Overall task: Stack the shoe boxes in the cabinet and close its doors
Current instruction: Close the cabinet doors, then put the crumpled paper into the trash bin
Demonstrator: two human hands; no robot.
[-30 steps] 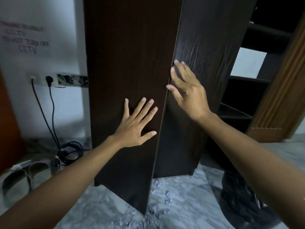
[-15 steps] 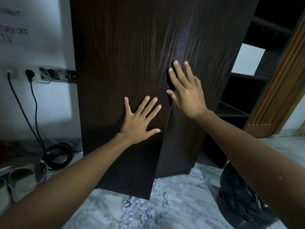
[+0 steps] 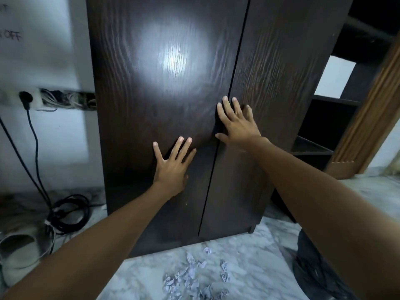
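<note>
On a marble floor (image 3: 249,252), both hands (image 3: 171,167) (image 3: 237,124) press flat, fingers spread, on the dark woodgrain cabinet doors (image 3: 164,83); uneven pressure could spring one door open

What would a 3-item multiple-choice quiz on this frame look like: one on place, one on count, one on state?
1. Where do the crumpled paper scraps lie?
A. on the marble floor before the dark wood-grain cabinet
B. on a shelf
C. in a hand

2. How many black cables hang from the wall socket strip?
A. none
B. two
C. five

3. How do the cabinet's two dark doors stand?
A. both wide open
B. one missing
C. shut, a thin seam between them

Answers:
1 A, the scraps sit on the marble floor below the cabinet.
2 B, two black cables run down to a coil.
3 C, the left hand and right hand lie flat on the doors, and the seam is narrow.
</note>
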